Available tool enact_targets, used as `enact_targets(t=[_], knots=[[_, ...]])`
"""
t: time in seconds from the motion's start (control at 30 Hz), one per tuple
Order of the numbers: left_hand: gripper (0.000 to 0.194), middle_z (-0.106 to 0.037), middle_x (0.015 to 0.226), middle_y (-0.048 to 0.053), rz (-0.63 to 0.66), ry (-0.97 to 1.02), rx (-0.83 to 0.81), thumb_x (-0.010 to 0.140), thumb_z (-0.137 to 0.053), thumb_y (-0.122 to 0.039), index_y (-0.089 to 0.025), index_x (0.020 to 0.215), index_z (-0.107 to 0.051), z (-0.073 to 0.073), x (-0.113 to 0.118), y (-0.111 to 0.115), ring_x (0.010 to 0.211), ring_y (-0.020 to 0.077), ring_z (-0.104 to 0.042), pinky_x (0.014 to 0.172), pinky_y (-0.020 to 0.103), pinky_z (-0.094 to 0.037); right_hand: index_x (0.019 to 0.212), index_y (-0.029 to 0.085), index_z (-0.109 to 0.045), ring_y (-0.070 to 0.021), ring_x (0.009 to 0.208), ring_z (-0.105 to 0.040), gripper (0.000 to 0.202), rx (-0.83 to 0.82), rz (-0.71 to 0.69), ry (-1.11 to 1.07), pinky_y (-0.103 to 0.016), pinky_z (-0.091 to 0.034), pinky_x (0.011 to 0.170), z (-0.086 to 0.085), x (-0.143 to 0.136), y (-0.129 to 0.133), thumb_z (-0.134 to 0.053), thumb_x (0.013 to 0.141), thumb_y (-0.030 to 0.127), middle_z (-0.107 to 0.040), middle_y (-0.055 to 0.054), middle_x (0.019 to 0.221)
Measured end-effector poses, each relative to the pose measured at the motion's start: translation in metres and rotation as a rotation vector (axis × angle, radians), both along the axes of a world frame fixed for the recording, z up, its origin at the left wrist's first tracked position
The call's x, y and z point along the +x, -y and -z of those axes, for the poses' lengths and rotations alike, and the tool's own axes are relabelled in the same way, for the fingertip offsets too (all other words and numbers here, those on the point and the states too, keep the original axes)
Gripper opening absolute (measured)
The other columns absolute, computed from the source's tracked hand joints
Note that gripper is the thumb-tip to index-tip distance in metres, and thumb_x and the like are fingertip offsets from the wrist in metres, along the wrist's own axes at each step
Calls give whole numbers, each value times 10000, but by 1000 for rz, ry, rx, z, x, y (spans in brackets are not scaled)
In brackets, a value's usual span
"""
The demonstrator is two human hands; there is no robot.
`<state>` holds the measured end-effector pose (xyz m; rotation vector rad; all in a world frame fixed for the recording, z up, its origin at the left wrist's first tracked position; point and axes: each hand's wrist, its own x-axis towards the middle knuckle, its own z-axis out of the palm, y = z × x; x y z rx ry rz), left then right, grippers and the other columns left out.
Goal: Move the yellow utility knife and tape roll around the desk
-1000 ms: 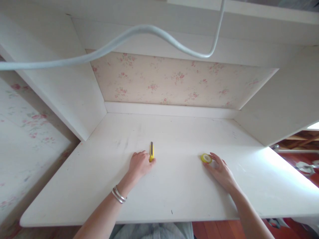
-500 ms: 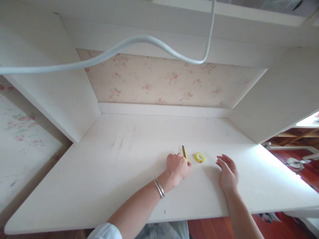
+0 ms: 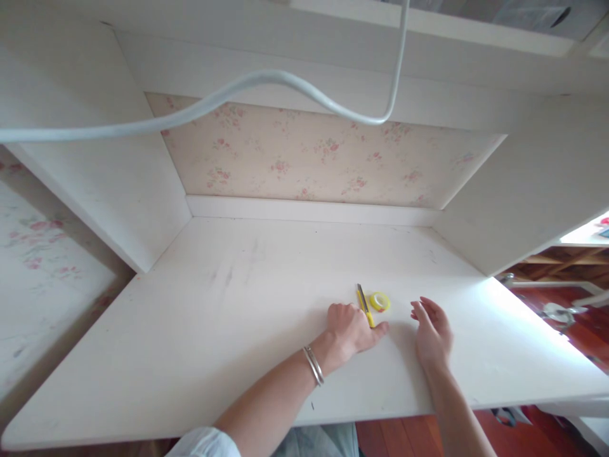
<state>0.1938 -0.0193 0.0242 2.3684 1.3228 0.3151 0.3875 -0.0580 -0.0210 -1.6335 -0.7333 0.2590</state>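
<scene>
Shifted rightward across the white desk (image 3: 247,381) over the past second, the left hand (image 3: 349,327) and the yellow cutter (image 3: 364,306) now sit just beside the tape (image 3: 373,300), while the right hand (image 3: 435,333), which touched that roll a second ago, rests apart from it. Closest to the viewer, pale clothing (image 3: 318,442) meets the desk's front edge above a reddish floor (image 3: 394,438). A light sleeve (image 3: 204,442) covers part of the left arm, and silver bracelets (image 3: 313,366) circle its wrist. Knuckles up, the left hand has its thumb spread against the cutter's near end; its fingertips are hidden, so whether it grips the tool cannot be told. To the right, the right hand is loosely curled, fingers and thumb apart. Tilted on the desk, the cutter points away from the person, the tape at its right side. Farther back, a pale cable (image 3: 276,77) crosses in front of floral wallpaper (image 3: 328,149).
</scene>
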Motion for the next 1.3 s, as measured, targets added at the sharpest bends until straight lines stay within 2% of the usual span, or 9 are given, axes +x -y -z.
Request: enact_targets(t=[0.1, 0.17, 0.3, 0.4, 0.47, 0.57, 0.67, 0.83, 1.3], knots=[[671, -684, 792, 167, 30, 64, 3, 819, -332, -690, -139, 739, -706, -5, -39, -6, 765, 274, -645, 673, 353, -436, 993, 186, -633, -196, 744, -583, 416, -83, 75, 186, -304, -451, 696, -8, -25, 11, -574, 790, 544, -657, -68, 851], [614, -672, 741, 110, 20, 119, -10, 853, -326, -641, -167, 682, -676, -5, -71, -12, 719, 223, -622, 655, 313, -411, 954, 198, -643, -187, 700, -579, 381, -121, 13, 263, -288, -439, 670, -12, -53, 16, -564, 803, 538, -657, -54, 789], [563, -569, 581, 7, -56, 325, -123, 881, -328, -595, -171, 632, -602, -1, -128, -29, 567, 133, -500, 557, 248, -334, 908, 209, -626, -166, 632, -573, 317, -131, -441, 226, -252, -420, 592, -22, -131, 9, -528, 841, 504, -635, -25, 698], [538, -527, 551, -19, -128, 536, -281, 873, -353, -585, -158, 631, -574, 3, -152, -41, 544, 117, -466, 530, 236, -325, 926, 224, -599, -144, 584, -548, 277, -184, -736, 156, -231, -378, 543, -32, -193, -15, -486, 877, 473, -616, 6, 659], [533, -555, 570, -10, -130, 659, -397, 885, -333, -556, -152, 638, -578, 6, -162, -48, 571, 127, -502, 564, 240, -362, 826, 221, -581, -131, 572, -527, 298, -197, -822, 86, -227, -360, 555, -36, -227, -35, -451, 895, 480, -595, 17, 632], [522, -578, 571, 7, -182, 745, -466, 904, -299, -497, -147, 639, -582, 8, -172, -55, 584, 143, -533, 575, 250, -383, 646, 205, -498, -118, 516, -435, 428, -199, -825, -57, -229, -311, 517, -33, -260, -64, -407, 896, 540, -481, 38, 525], [469, -591, 584, 16, -282, 704, -418, 897, -323, -443, -153, 623, -570, 11, -177, -59, 584, 145, -531, 539, 242, -361, 598, 199, -442, -110, 521, -366, 473, -174, -823, -181, -235, -281, 497, -25, -272, -81, -411, 874, 582, -405, 45, 534], [422, -606, 624, 18, -300, 612, -338, 887, -327, -373, -166, 593, -547, 15, -173, -59, 625, 142, -534, 566, 234, -378, 596, 203, -412, -111, 526, -324, 480, -151, -844, -305, -246, -273, 490, -15, -267, -85, -390, 881, 589, -362, 44, 550], [462, -622, 640, 20, -277, 601, -359, 900, -320, -443, -165, 620, -559, 13, -172, -57, 626, 149, -549, 573, 242, -386, 621, 210, -402, -110, 506, -344, 471, -189, -872, -273, -243, -286, 478, -12, -261, -80, -370, 897, 591, -374, 50, 532]])
